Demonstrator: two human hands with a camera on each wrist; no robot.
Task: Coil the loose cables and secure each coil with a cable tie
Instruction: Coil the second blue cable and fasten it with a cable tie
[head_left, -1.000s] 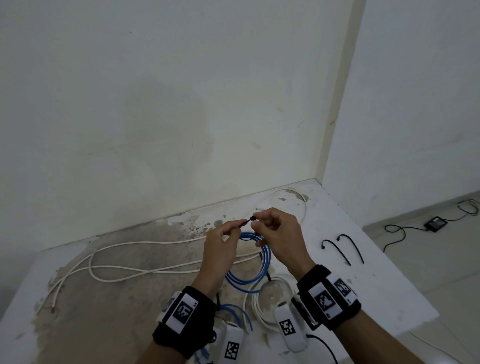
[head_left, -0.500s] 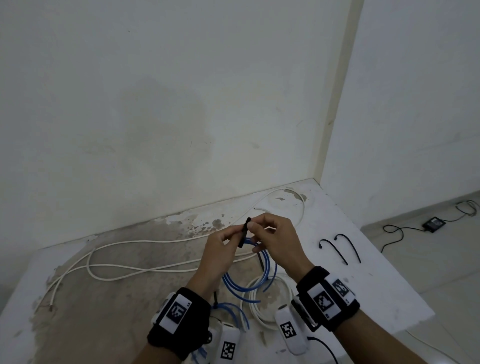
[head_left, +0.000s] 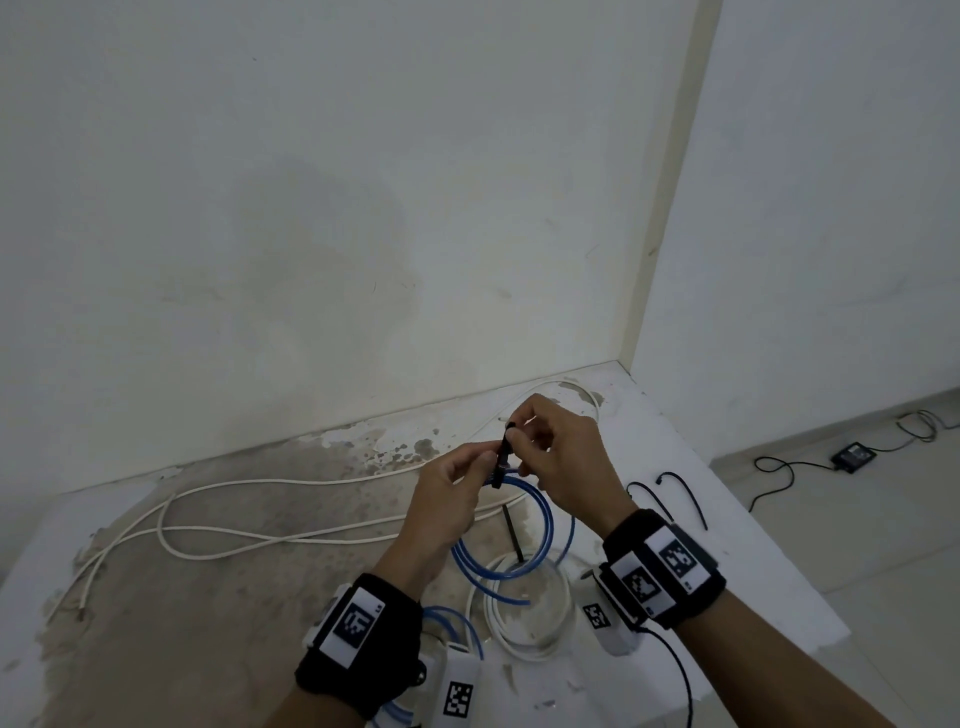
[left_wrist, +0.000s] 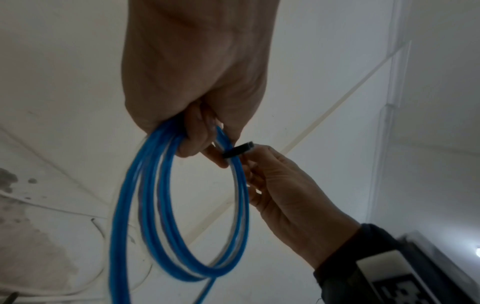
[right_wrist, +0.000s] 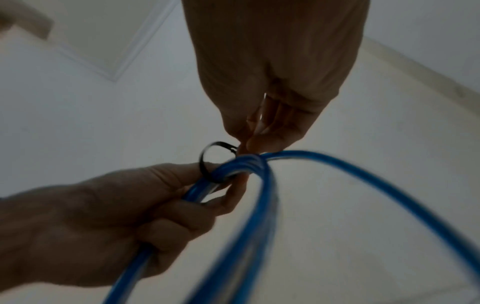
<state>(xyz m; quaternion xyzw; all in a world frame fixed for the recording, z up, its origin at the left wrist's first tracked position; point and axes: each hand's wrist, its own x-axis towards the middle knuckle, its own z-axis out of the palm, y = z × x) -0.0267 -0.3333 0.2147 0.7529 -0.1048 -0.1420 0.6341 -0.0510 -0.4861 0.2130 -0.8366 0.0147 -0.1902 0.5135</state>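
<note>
A coil of blue cable (head_left: 524, 540) hangs above the white table (head_left: 753, 561), held at its top by my left hand (head_left: 457, 483). In the left wrist view the fingers of that hand curl round the blue cable strands (left_wrist: 166, 185). A black cable tie (head_left: 503, 457) is looped round the bundle. My right hand (head_left: 550, 457) pinches the tie at its head; the black cable tie loop (right_wrist: 207, 162) stands slack round the blue cable (right_wrist: 249, 164) in the right wrist view. The black cable tie (left_wrist: 239, 152) shows between both hands.
A white coiled cable (head_left: 524, 613) lies under the hands. A long loose white cable (head_left: 249, 525) sprawls over the stained left of the table. Two spare black ties (head_left: 670, 493) lie at the right. Another blue cable (head_left: 452, 623) sits near my left wrist. A black adapter (head_left: 852, 457) is on the floor.
The tie now stands more upright, closed into a loop round the blue bundle. Both hands stay close together over the coil and have shifted slightly toward the wall.
</note>
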